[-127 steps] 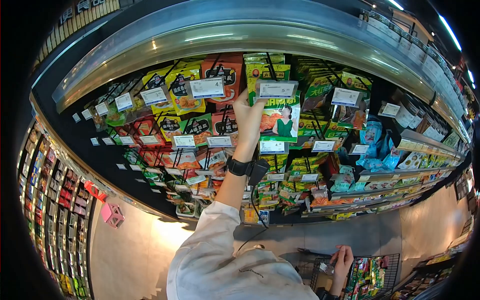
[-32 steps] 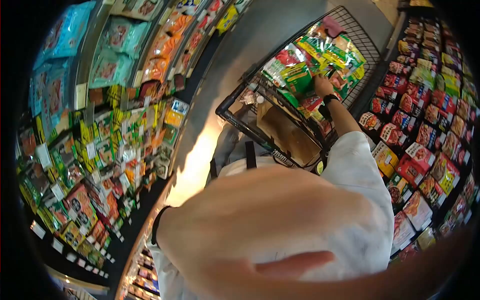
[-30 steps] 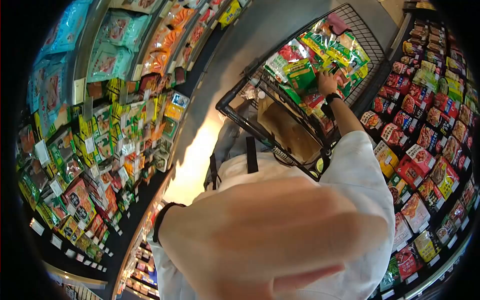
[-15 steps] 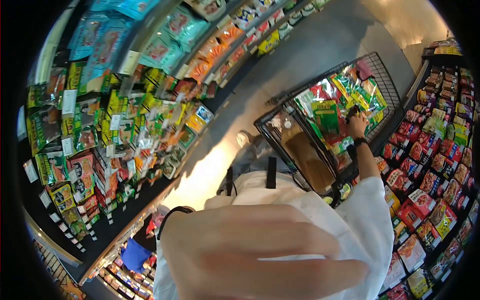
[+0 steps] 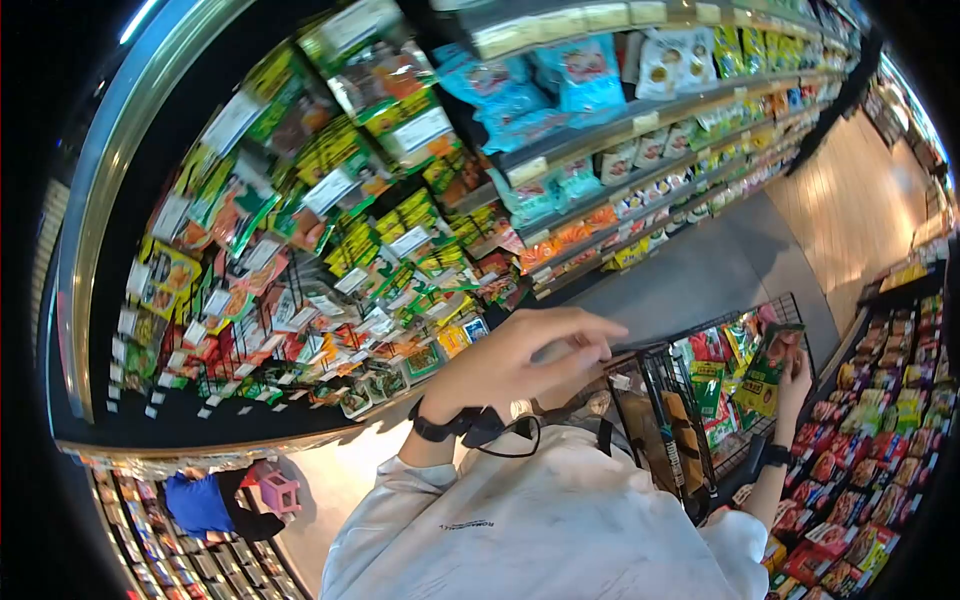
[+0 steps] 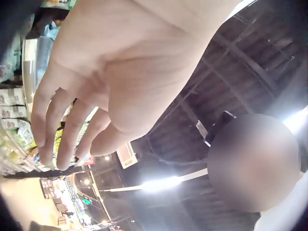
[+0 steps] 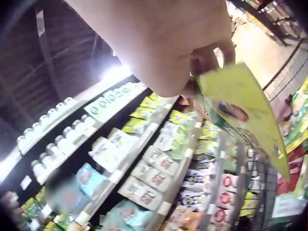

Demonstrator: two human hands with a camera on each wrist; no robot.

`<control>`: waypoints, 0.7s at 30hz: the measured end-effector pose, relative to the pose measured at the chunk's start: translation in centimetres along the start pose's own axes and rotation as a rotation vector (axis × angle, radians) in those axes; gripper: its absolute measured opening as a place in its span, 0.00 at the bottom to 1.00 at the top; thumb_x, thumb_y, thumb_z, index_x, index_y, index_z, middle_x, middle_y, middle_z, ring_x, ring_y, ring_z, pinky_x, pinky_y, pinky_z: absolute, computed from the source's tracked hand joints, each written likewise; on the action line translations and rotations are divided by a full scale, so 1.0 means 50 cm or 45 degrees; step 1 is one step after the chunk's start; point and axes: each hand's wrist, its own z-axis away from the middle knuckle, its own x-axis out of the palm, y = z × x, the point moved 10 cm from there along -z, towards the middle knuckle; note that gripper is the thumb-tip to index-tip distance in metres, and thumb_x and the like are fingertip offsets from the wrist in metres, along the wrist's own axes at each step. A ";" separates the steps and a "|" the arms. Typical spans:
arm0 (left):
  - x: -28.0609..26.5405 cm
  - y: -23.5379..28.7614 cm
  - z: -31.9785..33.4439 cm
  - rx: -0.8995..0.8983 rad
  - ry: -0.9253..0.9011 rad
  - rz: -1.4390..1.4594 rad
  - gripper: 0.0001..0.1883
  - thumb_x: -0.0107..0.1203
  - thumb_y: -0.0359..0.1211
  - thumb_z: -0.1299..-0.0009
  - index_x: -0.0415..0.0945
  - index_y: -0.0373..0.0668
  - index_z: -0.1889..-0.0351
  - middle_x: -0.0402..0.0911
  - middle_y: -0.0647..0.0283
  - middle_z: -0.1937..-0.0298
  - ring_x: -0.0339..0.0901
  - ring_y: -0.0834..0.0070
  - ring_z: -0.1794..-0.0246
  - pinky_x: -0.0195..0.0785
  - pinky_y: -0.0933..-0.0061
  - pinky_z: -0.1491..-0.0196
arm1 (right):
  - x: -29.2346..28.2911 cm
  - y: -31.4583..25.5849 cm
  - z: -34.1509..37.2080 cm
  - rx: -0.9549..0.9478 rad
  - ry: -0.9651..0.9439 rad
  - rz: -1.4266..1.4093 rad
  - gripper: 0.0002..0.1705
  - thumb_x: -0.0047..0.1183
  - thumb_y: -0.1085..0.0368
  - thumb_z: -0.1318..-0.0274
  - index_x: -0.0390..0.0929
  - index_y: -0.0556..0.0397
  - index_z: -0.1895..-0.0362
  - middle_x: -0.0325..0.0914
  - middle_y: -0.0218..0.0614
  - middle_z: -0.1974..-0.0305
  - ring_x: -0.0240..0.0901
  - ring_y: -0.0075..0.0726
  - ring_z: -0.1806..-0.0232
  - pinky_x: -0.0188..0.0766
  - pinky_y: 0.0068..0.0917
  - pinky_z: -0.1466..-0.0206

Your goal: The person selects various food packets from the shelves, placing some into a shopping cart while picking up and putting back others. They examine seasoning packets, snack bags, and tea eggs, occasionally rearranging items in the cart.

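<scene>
My right hand (image 5: 795, 385) grips a green and yellow food packet (image 5: 770, 370) by its edge, over the shopping cart (image 5: 655, 420). In the right wrist view the yellow end of this packet (image 7: 240, 106) hangs below the fingers, tilted. My left hand (image 5: 520, 365) is in the air in front of my chest, between the hanging packets and the cart. Its fingers are loosely bent and hold nothing, as the left wrist view of the hand (image 6: 115, 82) also shows. Several green, yellow and red packets (image 5: 708, 385) lie in the cart's basket.
A rack of hanging packets (image 5: 330, 220) with price tags fills the left side. Shelves with blue bags (image 5: 585, 75) run along the back. Boxed foods (image 5: 850, 450) stand at the right. A person in blue (image 5: 198, 503) is beside a pink stool (image 5: 278, 492) behind me.
Earlier my left hand gripped a hanging packet; now it is empty. My right hand has lifted a packet out of the cart's pile. The head view has swung toward the racks.
</scene>
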 end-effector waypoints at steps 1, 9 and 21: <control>-0.017 -0.031 0.018 -0.045 0.044 0.010 0.15 0.54 0.30 0.25 0.77 0.37 0.43 0.84 0.58 0.57 0.82 0.70 0.55 0.73 0.70 0.50 | 0.003 -0.052 -0.007 0.006 -0.055 -0.143 0.14 0.49 0.65 0.29 0.72 0.57 0.44 0.80 0.41 0.62 0.78 0.34 0.61 0.71 0.30 0.59; -0.043 -0.240 0.089 -0.279 0.195 0.278 0.31 0.59 0.33 0.27 0.61 0.35 0.29 0.75 0.54 0.39 0.76 0.73 0.43 0.70 0.72 0.42 | 0.100 -0.543 0.090 0.161 -0.379 -0.901 0.14 0.53 0.64 0.31 0.77 0.57 0.47 0.77 0.21 0.66 0.67 0.11 0.67 0.63 0.15 0.65; -0.086 -0.264 0.136 -0.029 0.487 0.861 0.07 0.60 0.26 0.28 0.74 0.39 0.56 0.84 0.61 0.55 0.81 0.78 0.57 0.74 0.75 0.51 | 0.236 -0.776 0.231 0.294 -0.670 -1.367 0.26 0.48 0.55 0.27 0.69 0.63 0.37 0.78 0.39 0.47 0.73 0.27 0.44 0.69 0.26 0.39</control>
